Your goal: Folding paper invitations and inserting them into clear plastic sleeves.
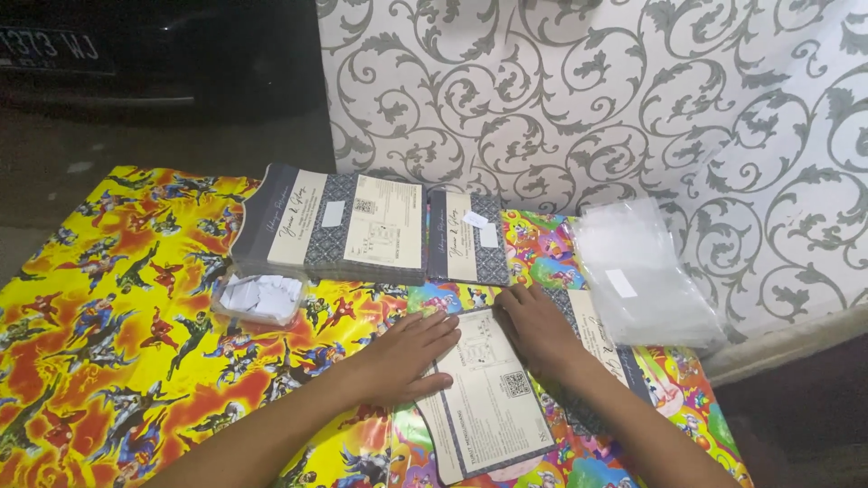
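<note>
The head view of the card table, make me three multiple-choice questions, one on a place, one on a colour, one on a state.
1. Where does the small tray of white paper slips sit?
A. left of the hands
B. on the clear sleeves
C. on the floor

2. What colour is the wall covering?
A. plain blue
B. white with grey scrolls
C. red

3. How are the left hand and right hand placed?
A. raised in the air
B. gripping the tray
C. flat on the cream card

Answers: 1 A, the tray lies on the bright cartoon-print cover left of the hands. 2 B, grey swirls on white. 3 C, both palms press down on the card.
</note>
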